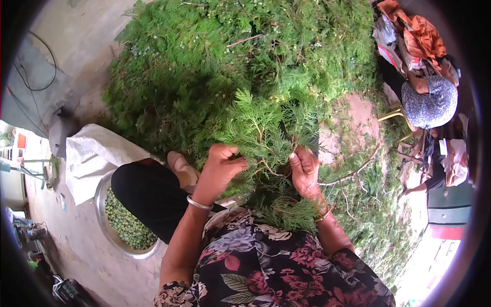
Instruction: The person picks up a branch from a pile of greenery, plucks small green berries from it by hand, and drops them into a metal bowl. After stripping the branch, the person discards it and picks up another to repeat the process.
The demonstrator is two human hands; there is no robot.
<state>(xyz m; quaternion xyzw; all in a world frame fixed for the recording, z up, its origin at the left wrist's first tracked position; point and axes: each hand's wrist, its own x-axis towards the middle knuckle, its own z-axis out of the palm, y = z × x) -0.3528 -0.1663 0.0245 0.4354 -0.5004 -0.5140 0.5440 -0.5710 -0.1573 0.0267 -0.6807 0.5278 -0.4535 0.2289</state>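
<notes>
A leafy evergreen branch [260, 128] with flat, fern-like sprays is in front of me, over my lap. My right hand [305, 171] is closed around its stem, thumb uppermost. On the branch's left side, my left hand [223, 162] has curled fingers with the thumb near the forefinger; whatever may be in the pinch is too small to make out. Another green spray [289, 212] hangs below, across my lap and against my right wrist. By my left knee stands a wide metal basin [104, 225] holding many small green cones or berries [128, 221].
A large heap of cut evergreen branches [174, 66] fills the floor ahead. A white sack [102, 148] lies beside the basin. Another person [429, 100] sits at the right near orange cloth [419, 33]. A bare branch [353, 174] and loose sprigs lie to my right.
</notes>
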